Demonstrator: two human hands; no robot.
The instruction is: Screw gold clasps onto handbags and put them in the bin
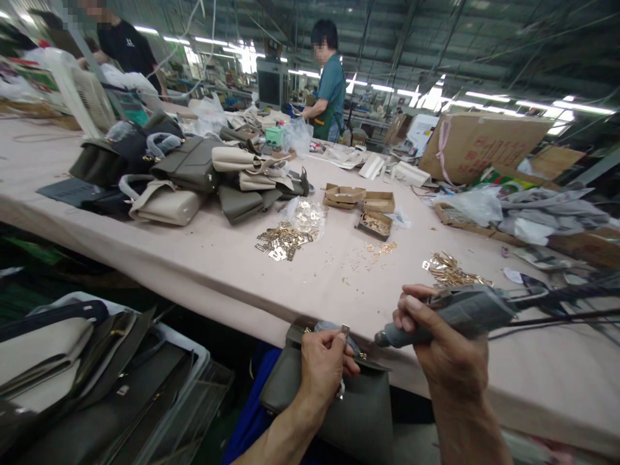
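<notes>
My left hand (323,361) is closed, with a small gold metal plate (345,329) pinched between thumb and finger. Below it lies a dark olive handbag (361,410), propped against the table's edge, its handle wrapped in clear plastic. My right hand (443,332) wraps round a grey electric screwdriver (465,314), whose tip points left toward my left hand, apart from the plate. A cable leads off from the tool's back end to the right.
Gold plates (281,240) lie heaped mid-table, with more gold pieces (450,268) to the right. A small box of screws (374,225) stands between. Finished-looking handbags (181,165) are stacked left. A crate (203,355) holds bags below. A co-worker (332,90) stands across the table.
</notes>
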